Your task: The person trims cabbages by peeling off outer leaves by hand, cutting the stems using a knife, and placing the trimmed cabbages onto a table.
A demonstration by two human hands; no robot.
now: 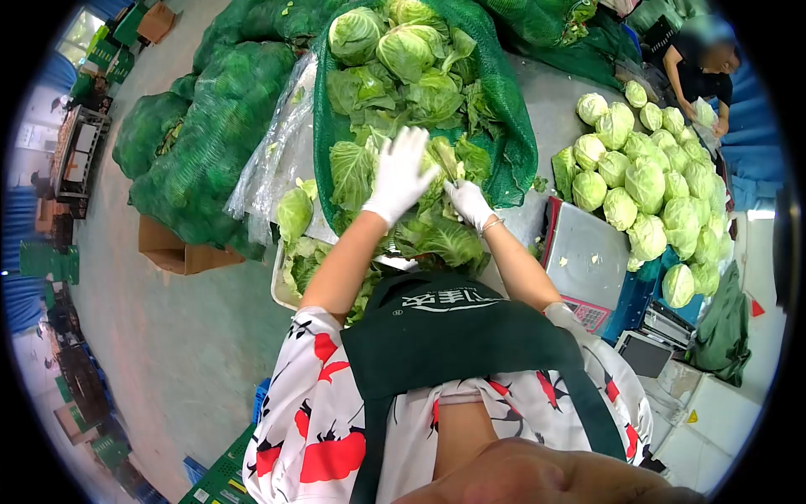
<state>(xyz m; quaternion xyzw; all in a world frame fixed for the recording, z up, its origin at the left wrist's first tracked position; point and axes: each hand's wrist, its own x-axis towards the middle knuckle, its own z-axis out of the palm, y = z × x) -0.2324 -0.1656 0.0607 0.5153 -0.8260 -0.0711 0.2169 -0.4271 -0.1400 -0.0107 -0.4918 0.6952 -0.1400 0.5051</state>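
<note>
My left hand (403, 175), in a white glove, lies with fingers stretched out on a leafy green cabbage (351, 175). Close beside it, my right hand (470, 203), gloved too, is closed around what looks like a knife (447, 165); its narrow blade points up and away from me among the leaves. Beyond both hands, several whole cabbages (411, 50) sit in an opened green mesh sack (514, 139). Loose outer leaves (445, 238) lie below my hands, near my dark apron.
Pale trimmed cabbages (645, 185) are heaped at the right, behind a scale (588, 252). Full green mesh sacks (222, 126) and a cardboard box (180, 248) stand at the left. A light bin (281, 281) holds leaves. Another person (701, 76) handles a cabbage at the far right.
</note>
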